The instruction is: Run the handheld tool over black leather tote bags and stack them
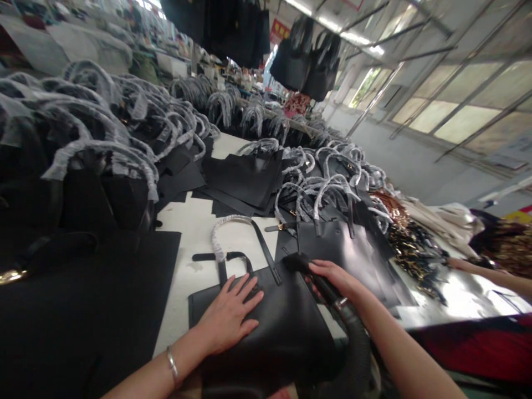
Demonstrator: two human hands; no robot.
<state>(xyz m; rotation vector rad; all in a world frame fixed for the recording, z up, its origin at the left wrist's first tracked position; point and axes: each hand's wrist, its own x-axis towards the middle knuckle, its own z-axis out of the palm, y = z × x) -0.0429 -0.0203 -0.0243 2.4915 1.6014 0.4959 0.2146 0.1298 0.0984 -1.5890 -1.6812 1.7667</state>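
A black leather handbag (286, 327) lies on the white table (195, 233) close in front of me. My left hand (230, 316) rests flat on its front panel with the fingers spread. My right hand (336, 280) is wrapped round a thick black hose (353, 338) whose end lies over the bag's right top edge. One of the bag's handles (226, 230) is wrapped in white foam and lies flat on the table beyond the bag. A bracelet sits on my left wrist.
Rows of black bags (95, 144) with foam-wrapped handles crowd the left and far side. Flat black leather panels (243, 180) lie mid-table, a large one (95, 310) at near left. A pile of gold chains (409, 244) lies at right. Another person's forearm (486, 274) reaches in from the right.
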